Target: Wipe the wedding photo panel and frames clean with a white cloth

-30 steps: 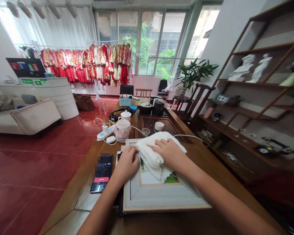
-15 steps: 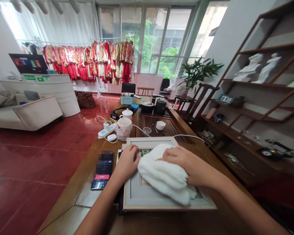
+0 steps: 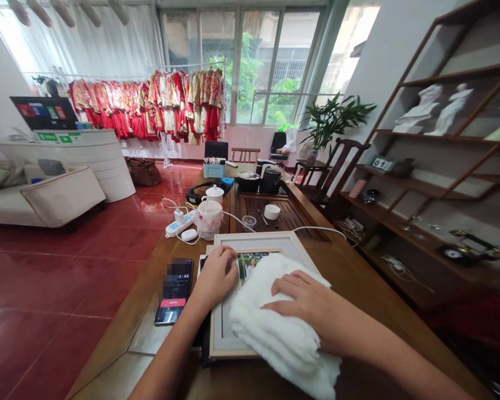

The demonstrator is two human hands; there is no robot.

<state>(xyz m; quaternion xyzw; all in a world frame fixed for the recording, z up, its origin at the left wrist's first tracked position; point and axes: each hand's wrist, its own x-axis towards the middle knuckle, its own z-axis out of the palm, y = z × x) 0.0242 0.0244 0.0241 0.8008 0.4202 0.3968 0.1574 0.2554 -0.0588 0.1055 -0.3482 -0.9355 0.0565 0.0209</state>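
Note:
A picture frame (image 3: 266,242) with a pale wooden rim and light mat lies flat on the table. Part of its photo (image 3: 246,264), with greenery and a person in white, shows at the middle. My left hand (image 3: 219,278) grips the frame on its left side, fingers curled in over the mat. Under my right hand (image 3: 312,311) is a folded white towel (image 3: 262,328), pressed to the frame with my fingers closed on it. The towel hides the frame's lower right and hangs over the near edge. Something dark lies beneath the frame.
Left of the frame lies a phone (image 3: 175,294). Beyond are a power strip (image 3: 180,223), a white lidded mug (image 3: 215,193), a pinkish-white cup (image 3: 209,218) and a small white bowl (image 3: 272,211) on a tea tray (image 3: 287,222). A white cable (image 3: 323,230) runs behind the frame.
My right hand has drawn the towel toward me and down over the frame's near edge. More of the photo shows. My left hand keeps its place.

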